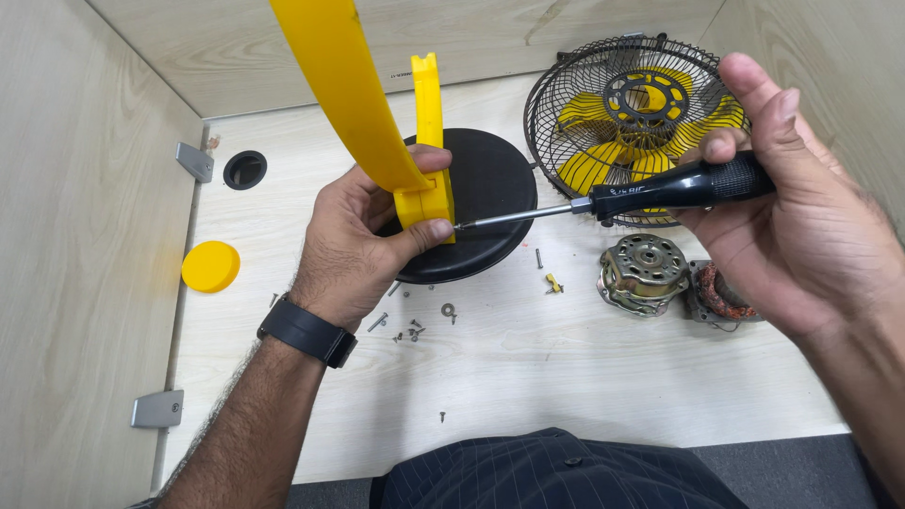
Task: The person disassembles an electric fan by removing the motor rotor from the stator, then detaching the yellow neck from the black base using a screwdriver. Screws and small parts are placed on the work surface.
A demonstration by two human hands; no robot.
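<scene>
Nearest us, below both hands, loose screws and a washer (411, 327) lie scattered on the pale work table (528, 377); we keep them clear of our wrists so none roll off. Left hand (363, 247): closed around the yellow plastic stand piece (424, 179), thumb pressed on its lower block, holding it upright over the black round base (485, 203) just behind the fingers. Right hand (797, 203): wrapped on the black handle of the screwdriver (660, 191), fingers curled, thumb on top; its shaft runs leftward and the tip meets the yellow block beside our left thumb. We judge the work goes best with the shaft kept square to the screw and the left grip firm. Below the right hand sit the metal motor (644, 271) and a copper-wound stator (721, 295). Behind it, the fan cage with yellow blades (632, 123). Far left of the left hand, a yellow round cap (210, 266).
</scene>
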